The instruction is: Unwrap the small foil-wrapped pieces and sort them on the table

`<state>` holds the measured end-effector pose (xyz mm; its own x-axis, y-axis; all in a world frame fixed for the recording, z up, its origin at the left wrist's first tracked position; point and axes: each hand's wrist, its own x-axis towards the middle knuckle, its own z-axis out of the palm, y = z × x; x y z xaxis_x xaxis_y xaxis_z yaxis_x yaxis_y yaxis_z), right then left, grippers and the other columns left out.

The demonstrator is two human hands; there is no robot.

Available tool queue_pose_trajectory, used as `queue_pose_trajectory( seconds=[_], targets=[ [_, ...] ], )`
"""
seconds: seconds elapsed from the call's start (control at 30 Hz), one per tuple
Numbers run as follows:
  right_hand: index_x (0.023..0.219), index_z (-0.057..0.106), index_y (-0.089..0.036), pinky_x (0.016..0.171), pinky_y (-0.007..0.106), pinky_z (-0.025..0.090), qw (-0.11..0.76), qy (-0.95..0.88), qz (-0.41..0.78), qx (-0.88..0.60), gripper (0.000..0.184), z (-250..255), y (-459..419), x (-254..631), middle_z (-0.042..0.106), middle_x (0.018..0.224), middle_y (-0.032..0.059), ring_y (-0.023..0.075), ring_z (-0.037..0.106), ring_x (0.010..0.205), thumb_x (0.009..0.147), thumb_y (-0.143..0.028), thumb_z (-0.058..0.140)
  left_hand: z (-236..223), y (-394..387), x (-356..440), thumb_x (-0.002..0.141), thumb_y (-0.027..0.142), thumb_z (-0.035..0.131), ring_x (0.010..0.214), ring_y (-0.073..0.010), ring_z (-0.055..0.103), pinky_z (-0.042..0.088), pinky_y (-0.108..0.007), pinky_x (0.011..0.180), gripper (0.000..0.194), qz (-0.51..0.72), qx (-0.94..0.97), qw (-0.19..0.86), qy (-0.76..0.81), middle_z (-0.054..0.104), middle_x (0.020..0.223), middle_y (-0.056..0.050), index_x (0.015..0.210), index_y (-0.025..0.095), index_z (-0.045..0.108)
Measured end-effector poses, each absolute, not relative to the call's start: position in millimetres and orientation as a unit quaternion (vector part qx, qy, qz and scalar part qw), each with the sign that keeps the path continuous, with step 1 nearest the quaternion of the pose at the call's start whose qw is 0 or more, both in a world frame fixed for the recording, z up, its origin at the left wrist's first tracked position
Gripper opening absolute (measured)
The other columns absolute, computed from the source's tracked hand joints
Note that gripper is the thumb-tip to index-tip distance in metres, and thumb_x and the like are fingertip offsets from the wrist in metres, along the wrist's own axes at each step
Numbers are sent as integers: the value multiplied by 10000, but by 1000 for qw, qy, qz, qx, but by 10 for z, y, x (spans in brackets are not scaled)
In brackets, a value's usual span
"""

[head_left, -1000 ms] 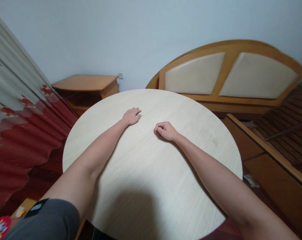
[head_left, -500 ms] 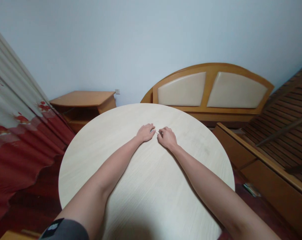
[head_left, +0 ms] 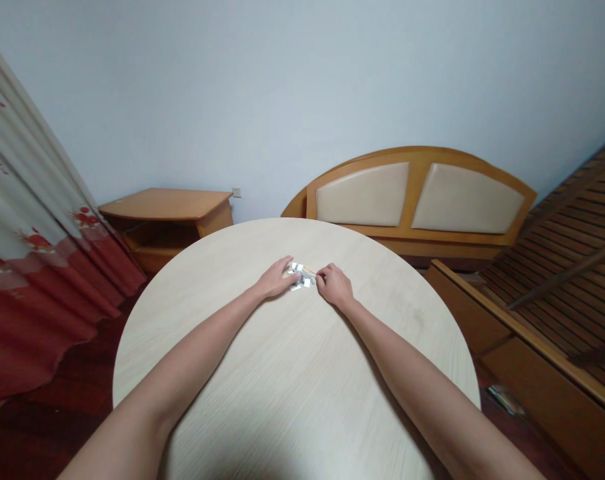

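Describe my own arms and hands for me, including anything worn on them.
The left arm and the right arm are bare as far as the picture shows, with no sleeve in view. No watch or bracelet can be seen. The left hand and the right hand are ungloved; they appear too small to rule out a ring.

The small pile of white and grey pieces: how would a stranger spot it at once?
Find the big, round, pale wooden table. In its far half, the bare left hand and bare right hand face each other, with the pile between them. Its bright white, squarish bits set it apart from both hands.
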<state>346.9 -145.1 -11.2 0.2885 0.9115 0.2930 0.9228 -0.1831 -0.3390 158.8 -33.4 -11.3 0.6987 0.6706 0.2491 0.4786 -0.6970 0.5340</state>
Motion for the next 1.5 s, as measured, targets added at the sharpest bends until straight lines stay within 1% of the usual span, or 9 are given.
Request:
queue_pose_trajectory(
  seconds=[0.1, 0.27, 0.43, 0.63, 0.83, 1.07, 1.23, 1.4, 1.5],
  targets=[
    [1060, 744, -187, 773, 290, 425, 230, -606, -5, -762, 294, -139, -1371, 3469, 674, 1114, 99, 214, 626, 997, 984, -275, 474, -147, -418, 1485, 818, 675, 629, 1558, -330, 234, 210, -470, 1283, 965, 146, 934, 165, 283, 270, 1671, -154, 1586, 166, 340],
    [1021, 737, -198, 748, 265, 405, 231, -607, 6, -761, 230, -147, -1220, 3424, 677, 1115, 70, 178, 628, 977, 969, -225, 515, -182, -496, 1534, 923, 647, 485, 1578, -330, 149, 164, -533, 1271, 909, 98, 927, 139, 333, 177, 1694, -173, 1615, 118, 223],
    [1000, 722, -200, 739, 254, 398, 250, -617, 7, -747, 188, -167, -1166, 3425, 678, 1094, 60, 165, 621, 948, 958, -205, 539, -209, -440, 1594, 939, 609, 494, 1553, -326, 249, 222, -497, 1256, 811, 128, 921, 127, 345, 305, 1655, -183, 1568, 122, 335],
    [999, 724, -191, 755, 257, 404, 258, -619, 4, -742, 182, -213, -1169, 3463, 677, 1078, 60, 164, 618, 919, 957, -224, 551, -158, -306, 1679, 998, 403, 438, 1331, -259, 557, 414, -398, 1149, 417, 222, 887, 153, 375, 621, 1423, -91, 1289, 216, 672],
    [993, 727, -194, 746, 258, 401, 261, -619, 9, -741, 176, -184, -1186, 3473, 675, 1080, 58, 165, 622, 935, 956, -239, 561, -43, -219, 1951, 890, 328, 601, 1232, -266, 591, 467, -397, 1095, 268, 217, 885, 152, 382, 636, 1333, -93, 1050, 224, 789],
    [984, 728, -194, 744, 265, 409, 263, -613, 14, -744, 183, -174, -1209, 3471, 671, 1079, 61, 172, 625, 933, 958, -241, 554, -74, -166, 2094, 862, 217, 612, 1224, -285, 581, 470, -435, 1087, 170, 225, 896, 135, 360, 649, 1286, -103, 824, 200, 777],
    [982, 730, -188, 785, 263, 423, 268, -613, 17, -743, 187, -189, -1216, 3473, 667, 1073, 68, 176, 620, 934, 956, -244, 553, -3, 13, 2010, 851, 195, 620, 1137, -240, 633, 475, -397, 1085, 146, 351, 841, 199, 360, 693, 1184, -97, 776, 188, 745],
    [992, 735, -183, 798, 258, 427, 274, -612, 23, -742, 192, -197, -1222, 3484, 666, 1081, 70, 177, 620, 944, 949, -236, 556, 279, 399, 1467, 863, 312, 644, 959, -228, 682, 545, -385, 961, 160, 508, 697, 218, 457, 730, 1045, -101, 834, 173, 717],
    [984, 736, -179, 800, 258, 429, 278, -615, 24, -737, 192, -207, -1220, 3491, 669, 1079, 66, 175, 622, 944, 947, -236, 557, 360, 605, 1061, 897, 392, 619, 1149, -290, 638, 467, -456, 1083, 248, 512, 625, 154, 568, 714, 1140, -140, 817, 169, 691]
  ],
)
